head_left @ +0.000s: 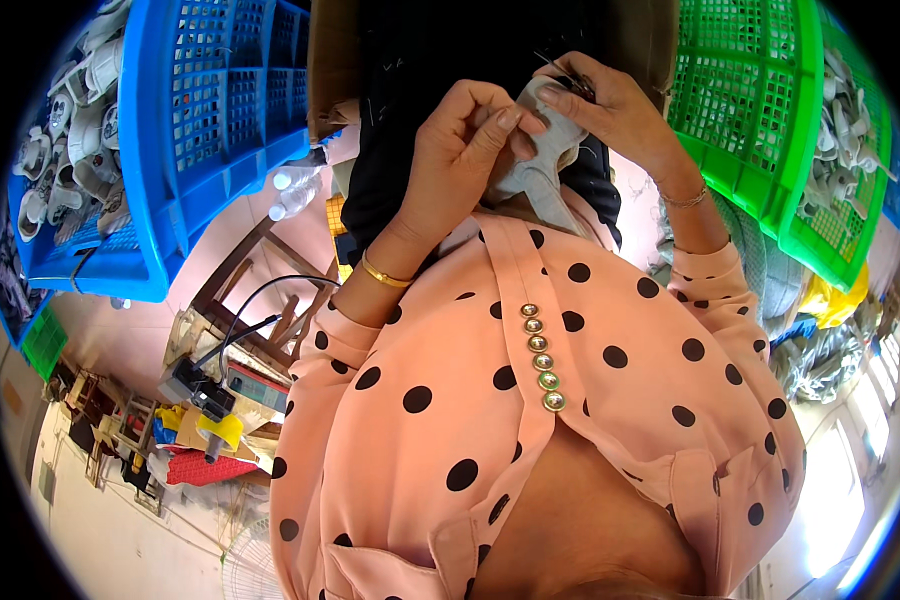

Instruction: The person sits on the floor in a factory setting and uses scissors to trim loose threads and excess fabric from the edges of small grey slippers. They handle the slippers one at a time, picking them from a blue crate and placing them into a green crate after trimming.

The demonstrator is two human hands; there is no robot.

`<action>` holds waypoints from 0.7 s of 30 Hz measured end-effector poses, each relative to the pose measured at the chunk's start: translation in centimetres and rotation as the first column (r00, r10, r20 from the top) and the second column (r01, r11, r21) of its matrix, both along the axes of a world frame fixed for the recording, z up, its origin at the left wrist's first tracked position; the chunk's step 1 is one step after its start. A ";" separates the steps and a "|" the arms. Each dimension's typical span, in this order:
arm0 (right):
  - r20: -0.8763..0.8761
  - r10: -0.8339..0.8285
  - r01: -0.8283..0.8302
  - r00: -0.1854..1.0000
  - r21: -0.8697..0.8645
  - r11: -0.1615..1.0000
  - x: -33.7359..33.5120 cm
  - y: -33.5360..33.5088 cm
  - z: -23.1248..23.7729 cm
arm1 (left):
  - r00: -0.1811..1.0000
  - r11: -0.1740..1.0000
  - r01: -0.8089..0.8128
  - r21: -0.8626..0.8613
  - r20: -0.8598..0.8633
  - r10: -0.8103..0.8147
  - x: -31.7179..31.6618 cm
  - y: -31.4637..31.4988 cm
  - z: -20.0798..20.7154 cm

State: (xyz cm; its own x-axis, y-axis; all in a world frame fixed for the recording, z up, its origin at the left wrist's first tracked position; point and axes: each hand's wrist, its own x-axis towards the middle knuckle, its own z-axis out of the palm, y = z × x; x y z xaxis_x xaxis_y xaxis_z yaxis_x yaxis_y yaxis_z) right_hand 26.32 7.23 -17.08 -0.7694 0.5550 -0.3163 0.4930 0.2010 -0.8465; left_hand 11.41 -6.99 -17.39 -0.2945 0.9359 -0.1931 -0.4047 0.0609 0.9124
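Note:
Over my lap, a pale grey piece with a rounded end and a strap-like tail [540,178] is gripped by my right hand [610,112]. A small dark metal tool [577,88], its kind unclear, sits among the same hand's fingers. My left hand [462,150] is closed in a pinch, thumb against the fingers, right beside the grey piece's left edge. What lies between those fingertips is too small or hidden to make out. Dark trousers [390,150] with bits of thread on them lie beneath the hands.
At my left stands a blue plastic basket [145,150] with many grey-white pieces [75,160]. To my right, a green basket [805,150] has similar pieces [842,150] beside it. A cardboard box [335,60] is ahead. A wooden frame [260,270] and a black cable [245,305] are at lower left.

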 end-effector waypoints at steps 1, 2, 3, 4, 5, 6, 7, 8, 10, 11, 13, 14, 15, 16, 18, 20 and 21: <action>0.008 0.002 -0.002 1.000 0.007 1.000 -0.1 0.0 0.0 | 0.999 1.000 -0.001 -0.005 0.038 0.001 0.1 0.3 0.4; -0.002 0.007 -0.007 1.000 0.000 1.000 -0.1 -0.2 -0.2 | 0.997 1.000 -0.003 -0.010 0.075 0.004 0.0 0.5 0.7; -0.013 0.009 -0.009 1.000 -0.005 1.000 0.0 -0.3 -0.3 | 0.991 1.000 0.014 -0.022 0.133 -0.011 -0.3 0.7 0.8; -0.024 0.011 -0.011 1.000 -0.011 1.000 0.0 -0.4 -0.4 | 0.981 0.999 0.031 -0.032 0.190 -0.024 -0.9 0.9 0.8; -0.018 0.016 -0.016 1.000 0.007 1.000 -0.1 -0.5 -0.3 | 0.968 0.998 0.048 -0.042 0.247 -0.036 -1.2 1.0 0.9; -0.011 0.021 -0.021 1.000 0.024 1.000 -0.3 -0.6 -0.1 | 0.964 0.999 0.018 -0.048 0.265 -0.005 -1.2 1.0 1.0; -0.004 0.026 -0.026 1.000 0.040 0.999 -0.4 -0.8 0.0 | 0.946 0.999 0.008 -0.042 0.325 0.006 -1.2 0.9 0.9; 0.034 0.020 -0.021 0.999 0.037 0.999 -0.4 -0.9 0.3 | 0.923 0.999 -0.002 -0.036 0.383 0.016 -1.3 0.7 0.7; 0.105 0.005 -0.009 0.995 0.032 0.999 -0.6 -1.0 0.8 | 0.922 0.998 -0.014 -0.068 0.385 0.039 -1.7 0.3 0.2; 0.087 -0.013 0.011 0.996 0.015 1.000 -0.6 -0.9 0.6 | 0.942 0.994 -0.019 -0.106 0.330 0.053 -2.0 0.0 0.0; 0.061 -0.052 0.053 0.997 -0.025 0.998 -0.2 -0.8 0.2 | 0.988 0.992 -0.038 -0.120 0.141 0.055 -1.9 -0.3 0.1; 0.059 -0.056 0.058 0.997 -0.036 0.998 0.0 -0.8 0.0 | 0.999 0.994 -0.047 -0.094 0.002 0.048 -1.8 -0.4 0.5; 0.055 -0.058 0.061 0.997 -0.047 0.997 0.0 -0.7 0.0 | 0.989 0.996 -0.056 -0.066 -0.141 0.046 -1.7 -0.4 0.8; 0.050 -0.060 0.063 0.997 -0.058 0.996 0.0 -0.7 -0.1 | 0.993 0.994 0.016 -0.106 -0.112 -0.028 -1.9 -1.0 -0.2; 0.046 -0.062 0.064 0.997 -0.043 0.997 0.1 -0.7 -0.3 | 0.928 1.000 -0.013 -0.023 -0.372 0.003 -1.2 -0.8 -1.0; 0.042 -0.064 0.066 0.997 -0.038 0.997 0.1 -0.7 -0.2 | 0.841 1.000 -0.017 -0.011 -0.542 0.008 -1.0 -0.5 -0.9; 0.042 -0.067 0.069 0.997 -0.041 0.997 0.0 -0.8 0.0 | 0.807 1.000 -0.011 0.013 -0.590 0.017 -1.0 -0.4 -1.0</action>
State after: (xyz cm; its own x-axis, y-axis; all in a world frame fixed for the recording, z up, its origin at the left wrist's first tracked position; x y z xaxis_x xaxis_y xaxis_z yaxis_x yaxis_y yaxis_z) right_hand 26.33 6.44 -17.03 -0.7162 0.5910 -0.3711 0.5386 0.1300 -0.8325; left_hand 10.40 -7.40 -18.35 -0.3620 0.9317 0.0303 0.2109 0.0502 0.9762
